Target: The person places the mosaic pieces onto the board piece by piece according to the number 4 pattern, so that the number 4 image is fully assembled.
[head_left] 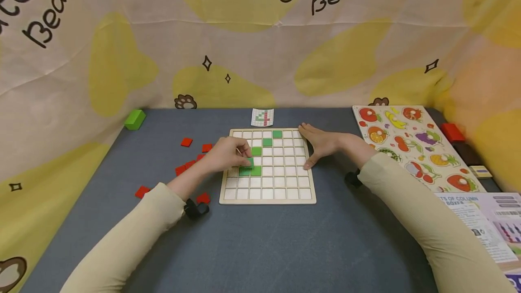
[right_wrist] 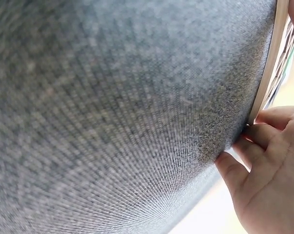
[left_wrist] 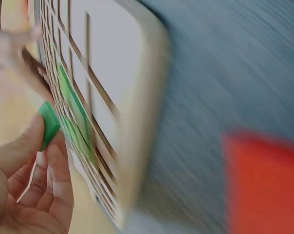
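A wooden grid board [head_left: 268, 201] with white squares lies on the table. Several green tiles [head_left: 267, 142] sit in its squares, some in a diagonal and others low on the left. My left hand [head_left: 228, 153] is over the board's left part, pinching a green square tile [left_wrist: 50, 126] between thumb and finger, close above the grid. A thin pale edge [left_wrist: 27, 183] shows against its curled fingers in the left wrist view. My right hand [head_left: 323, 143] rests with spread fingers along the board's right edge, its fingertips [right_wrist: 225, 158] down at the table.
Several red tiles [head_left: 187, 142] lie scattered left of the board. Behind it is a small card [head_left: 262, 117] with a green and red grid pattern. A green block [head_left: 135, 120] stands at the back left. A fruit puzzle board [head_left: 407, 137] and printed sheets [head_left: 476, 220] occupy the right.
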Demonstrator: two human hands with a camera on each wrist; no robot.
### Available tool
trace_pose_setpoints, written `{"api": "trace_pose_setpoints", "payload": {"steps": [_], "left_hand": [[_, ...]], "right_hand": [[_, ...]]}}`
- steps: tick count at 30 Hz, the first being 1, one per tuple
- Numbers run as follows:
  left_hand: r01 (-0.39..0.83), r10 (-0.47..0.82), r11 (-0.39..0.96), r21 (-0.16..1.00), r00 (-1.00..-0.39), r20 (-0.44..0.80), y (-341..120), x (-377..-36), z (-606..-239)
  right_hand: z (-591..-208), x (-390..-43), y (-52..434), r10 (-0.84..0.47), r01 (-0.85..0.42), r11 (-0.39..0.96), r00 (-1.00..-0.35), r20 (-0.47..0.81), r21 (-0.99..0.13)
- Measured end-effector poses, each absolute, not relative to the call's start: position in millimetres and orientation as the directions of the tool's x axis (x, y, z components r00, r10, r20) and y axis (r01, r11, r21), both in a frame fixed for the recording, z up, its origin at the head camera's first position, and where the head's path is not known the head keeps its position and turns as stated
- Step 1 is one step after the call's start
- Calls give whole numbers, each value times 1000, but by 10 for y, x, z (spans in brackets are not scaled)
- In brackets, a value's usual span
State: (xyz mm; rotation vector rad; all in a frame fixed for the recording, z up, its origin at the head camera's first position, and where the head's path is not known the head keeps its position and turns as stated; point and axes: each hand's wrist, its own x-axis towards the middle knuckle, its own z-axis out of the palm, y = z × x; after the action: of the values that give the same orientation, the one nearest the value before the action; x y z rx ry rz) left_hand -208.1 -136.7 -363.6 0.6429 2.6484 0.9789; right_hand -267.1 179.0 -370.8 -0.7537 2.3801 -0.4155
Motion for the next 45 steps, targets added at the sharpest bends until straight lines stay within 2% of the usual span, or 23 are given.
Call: {"api": "trace_pose_setpoints", "payload": {"steps": [8, 16, 28, 32, 38, 41, 45], "left_hand": [[384, 535, 670, 635, -843, -56, -967, -2032, -3676], [475, 572, 729, 492, -818, -58, -864, -1983, -3736], [485, 579, 732, 479, -813, -61, -831, -1977, -3726], [447, 524, 743, 498, -851, -18, -1053, -2090, -3669], [315, 325, 813, 490, -943, 69, -1736, -2366, -3569], [242, 253, 853, 463, -967, 40, -2111, -2466, -3537], [197, 233, 890, 411, -972, -38, -2531, -2530, -3553]], "right_hand": [[-3702, -2658, 1788, -605, -410, 787, -660, -446, -461], [-3709, -2663, 1785, -608, -409, 784, -660, -442, -467], [-3720, -2660, 1793, -613, -415, 779, -662, -432, -469], [-3715, -2657, 1787, -612, -414, 779, -663, -431, -470], [-3701, -2658, 1782, -609, -411, 781, -666, -430, -470], [-3698, -2655, 1783, -608, -410, 782, -667, -431, -469], [-3706, -2654, 1778, -609, -413, 782, -665, -432, -467]]}}
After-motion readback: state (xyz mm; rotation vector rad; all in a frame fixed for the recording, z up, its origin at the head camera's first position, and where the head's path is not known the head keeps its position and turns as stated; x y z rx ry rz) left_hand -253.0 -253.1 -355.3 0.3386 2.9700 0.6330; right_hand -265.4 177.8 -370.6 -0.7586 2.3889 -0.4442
